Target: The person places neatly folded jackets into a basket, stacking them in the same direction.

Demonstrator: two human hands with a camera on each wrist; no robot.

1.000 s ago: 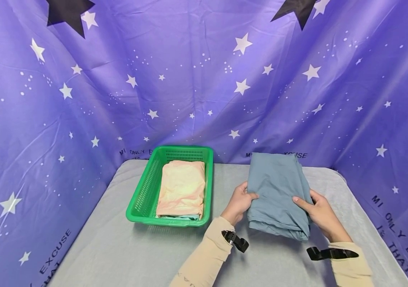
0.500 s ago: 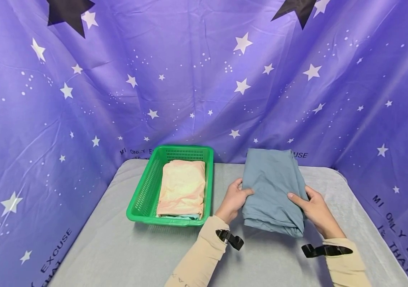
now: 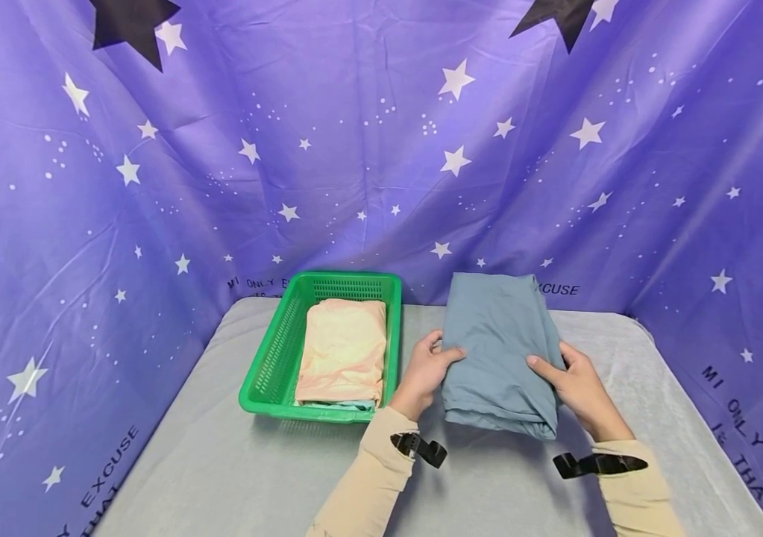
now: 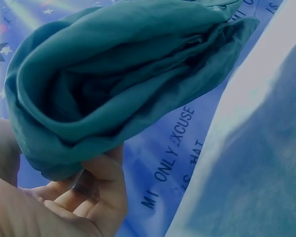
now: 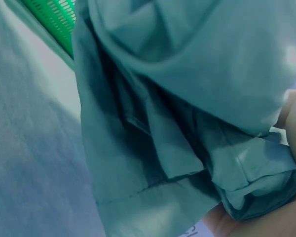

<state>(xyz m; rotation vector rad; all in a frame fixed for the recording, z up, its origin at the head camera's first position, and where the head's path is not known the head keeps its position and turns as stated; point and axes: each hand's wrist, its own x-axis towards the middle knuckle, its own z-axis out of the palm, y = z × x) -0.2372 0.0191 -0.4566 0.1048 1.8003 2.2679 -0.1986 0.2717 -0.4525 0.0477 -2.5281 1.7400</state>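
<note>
A folded blue-grey garment (image 3: 495, 343) is held up over the right part of the table, its kind hidden by the folding. My left hand (image 3: 424, 373) grips its left edge, thumb on top and fingers underneath. On the opposite edge my right hand (image 3: 582, 388) pinches it the same way. In the left wrist view the cloth (image 4: 123, 74) shows its rolled, layered end, with fingers curled below it. The right wrist view shows loose layers and a stitched hem on the fabric (image 5: 153, 197) hanging down between the folds.
Left of the hands stands a green plastic basket (image 3: 267, 409) with slotted walls. A folded peach garment (image 3: 344, 347) lies in it over a light teal cloth (image 3: 347, 406). The table has a grey cover (image 3: 220, 462). A purple starry curtain (image 3: 354, 134) surrounds its back and sides.
Both hands have carried the folded garment leftward, nearer the basket, and slightly up in the view. The grip looks the same, and the basket has stayed in place.
</note>
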